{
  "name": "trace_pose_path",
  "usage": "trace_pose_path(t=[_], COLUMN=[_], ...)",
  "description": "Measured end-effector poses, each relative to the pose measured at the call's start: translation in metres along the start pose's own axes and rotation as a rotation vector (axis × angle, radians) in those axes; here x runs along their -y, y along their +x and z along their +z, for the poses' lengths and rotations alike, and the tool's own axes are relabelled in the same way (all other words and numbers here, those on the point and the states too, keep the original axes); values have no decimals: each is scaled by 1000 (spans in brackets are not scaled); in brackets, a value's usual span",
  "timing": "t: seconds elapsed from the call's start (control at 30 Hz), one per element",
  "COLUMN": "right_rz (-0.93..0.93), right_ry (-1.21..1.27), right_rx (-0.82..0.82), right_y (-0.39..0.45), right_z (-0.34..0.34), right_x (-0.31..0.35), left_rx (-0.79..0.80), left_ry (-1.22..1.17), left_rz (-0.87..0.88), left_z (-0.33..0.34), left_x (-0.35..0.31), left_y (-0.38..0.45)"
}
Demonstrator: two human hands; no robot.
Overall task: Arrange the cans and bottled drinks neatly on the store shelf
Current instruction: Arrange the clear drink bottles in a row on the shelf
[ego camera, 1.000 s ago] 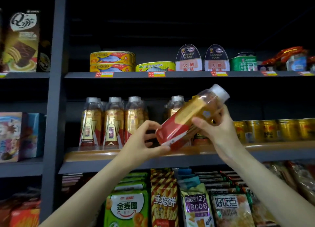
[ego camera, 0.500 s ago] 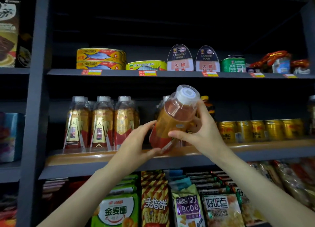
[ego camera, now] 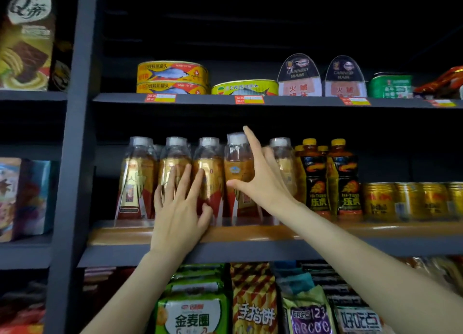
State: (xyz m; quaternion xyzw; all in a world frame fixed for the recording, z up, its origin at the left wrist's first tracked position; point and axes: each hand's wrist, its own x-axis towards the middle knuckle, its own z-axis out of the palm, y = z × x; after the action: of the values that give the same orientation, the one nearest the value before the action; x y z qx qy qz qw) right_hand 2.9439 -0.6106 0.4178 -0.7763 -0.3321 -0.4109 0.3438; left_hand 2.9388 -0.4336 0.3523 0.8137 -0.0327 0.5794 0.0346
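Hands spread wide: left hand (ego camera: pixel 180 208) flat on the gold bottles (ego camera: pixel 172 180), right hand (ego camera: pixel 260 180) beside the fourth bottle (ego camera: pixel 238 173), at 3 o'clock; labels should be squared gently

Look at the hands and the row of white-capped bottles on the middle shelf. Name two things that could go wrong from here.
1. The white-capped bottles stand tightly packed at the shelf's front edge; a push from the left hand could tip one off.
2. The right hand reaches between bottles, and its wrist is near the yellow-capped bottles, which it might knock.
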Motion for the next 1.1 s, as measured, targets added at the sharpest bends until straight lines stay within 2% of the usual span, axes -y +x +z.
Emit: trace_pose_path(t=[0.1, 0.17, 0.23, 0.3, 0.4, 0.5, 0.63, 0.83, 1.1], right_rz=[31, 15, -73, -176, -213, -207, -232, -92, -52], right_ry=[-161, -387, -652, -788, -823, -851, -1025, -1246, -1565], right_rx=[3, 27, 22, 72, 254, 357, 354, 392, 482], right_y=[6, 12, 20, 29, 38, 41, 46, 62, 71], right_z=[3, 0, -5, -12, -24, -36, -32, 7, 31], right_x=[-3, 0, 3, 5, -1, -12, -16, -20, -21], left_rx=[6, 3, 4, 9, -12, -20, -8, 12, 2], left_ry=[-6, -3, 11, 17, 7, -8, -23, -25, -39], left_rz=[-5, -4, 2, 4, 12, 16, 12, 20, 17], left_z=[0, -2, -1, 0, 0, 1, 1, 1, -1], left_x=[0, -1, 0, 0, 0, -1, -1, 1, 2], left_y=[0, -1, -1, -1, -2, -3, -3, -3, -2])
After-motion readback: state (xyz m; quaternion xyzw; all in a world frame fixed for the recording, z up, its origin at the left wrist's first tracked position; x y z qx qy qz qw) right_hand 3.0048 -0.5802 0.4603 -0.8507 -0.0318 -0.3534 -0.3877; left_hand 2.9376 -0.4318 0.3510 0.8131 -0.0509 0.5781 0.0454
